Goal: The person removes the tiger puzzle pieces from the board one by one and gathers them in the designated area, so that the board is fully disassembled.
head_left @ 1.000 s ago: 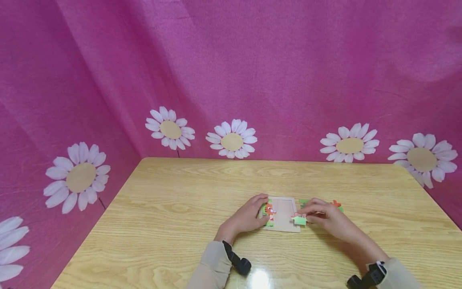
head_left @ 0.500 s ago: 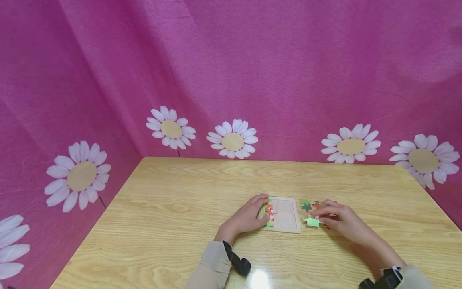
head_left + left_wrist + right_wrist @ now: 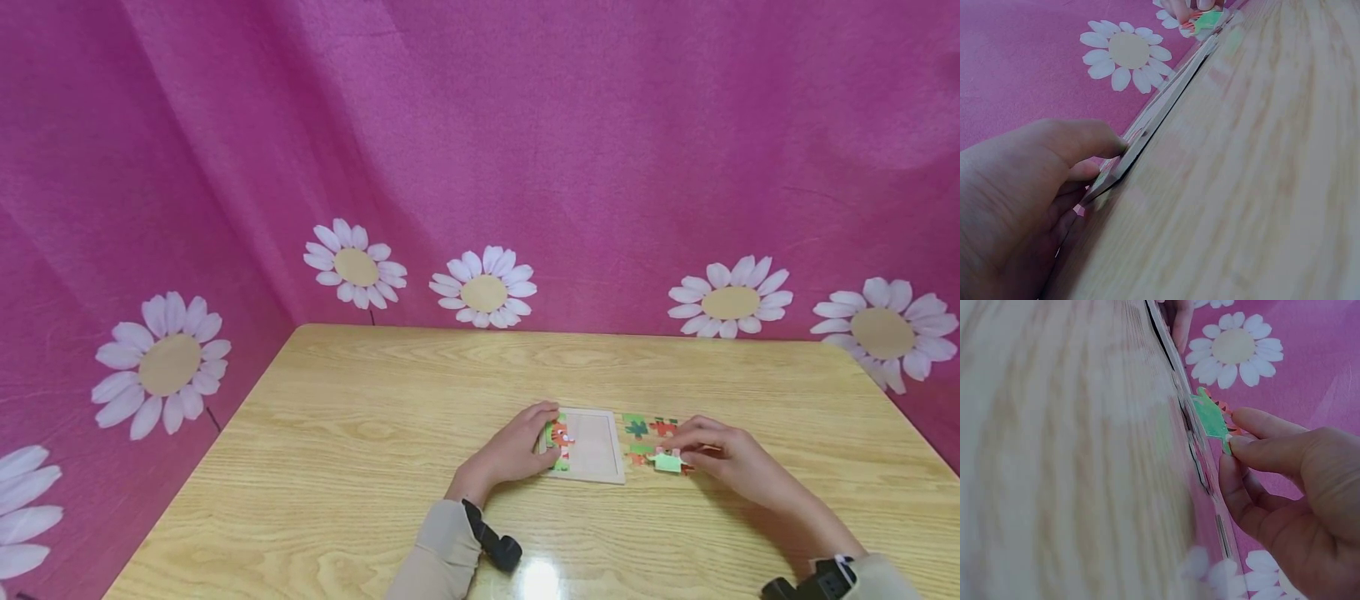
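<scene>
A shallow wooden puzzle tray lies flat on the table. My left hand grips its left side, the thumb over the rim. Along that side sit puzzle pieces with an orange animal on green, partly covered by the fingers. To the right of the tray, my right hand pinches a light green puzzle piece with red-orange edges between thumb and fingers. It is tilted, and in the head view it overlaps the loose pieces behind it.
Loose puzzle pieces lie right of the tray: a green one with a dark green shape, a red-and-green one and a green-orange one. The wooden table meets a pink flowered cloth at the back and left.
My right hand has moved right with the pinched puzzle piece, from the tray's right edge to over the loose pieces, uncovering some of them. My left hand stays on the tray.
</scene>
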A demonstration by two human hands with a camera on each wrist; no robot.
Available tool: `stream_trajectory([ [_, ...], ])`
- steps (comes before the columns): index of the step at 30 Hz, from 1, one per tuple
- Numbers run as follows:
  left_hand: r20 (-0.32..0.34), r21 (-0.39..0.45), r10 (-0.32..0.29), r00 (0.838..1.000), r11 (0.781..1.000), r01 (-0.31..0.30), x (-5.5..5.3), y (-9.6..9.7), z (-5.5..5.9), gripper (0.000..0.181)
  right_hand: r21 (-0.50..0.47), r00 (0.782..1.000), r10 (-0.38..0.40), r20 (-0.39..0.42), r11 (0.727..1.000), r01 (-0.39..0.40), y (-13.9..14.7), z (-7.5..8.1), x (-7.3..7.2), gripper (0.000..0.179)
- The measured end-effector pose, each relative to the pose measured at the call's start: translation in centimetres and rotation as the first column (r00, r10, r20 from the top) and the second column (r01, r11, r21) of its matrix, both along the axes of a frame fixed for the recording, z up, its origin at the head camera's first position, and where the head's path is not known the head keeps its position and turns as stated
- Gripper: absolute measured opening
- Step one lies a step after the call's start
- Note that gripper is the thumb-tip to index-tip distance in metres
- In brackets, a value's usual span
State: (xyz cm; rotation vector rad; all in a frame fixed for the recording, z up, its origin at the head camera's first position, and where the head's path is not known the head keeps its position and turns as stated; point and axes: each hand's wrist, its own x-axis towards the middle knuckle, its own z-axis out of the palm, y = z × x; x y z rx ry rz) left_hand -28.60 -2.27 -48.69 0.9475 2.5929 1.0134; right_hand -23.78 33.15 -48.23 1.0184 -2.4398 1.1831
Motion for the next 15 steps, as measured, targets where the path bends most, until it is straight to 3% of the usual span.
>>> stream_trajectory([
  [8,0.002,0.007,0.003,1.0,1.0,-0.003,0.0,0.0,0.1,0.063,0.036,0.998,-0.026,-0.055,0.999,0.028,1.0,-0.2,-0.2,0.052],
  [15,-0.007,0.004,0.001,1.0,1.0,-0.001,-0.1,0.0,0.0,0.063,0.054,0.996,-0.076,0.037,0.996,0.074,1.5,0.2,0.0,0.048],
])
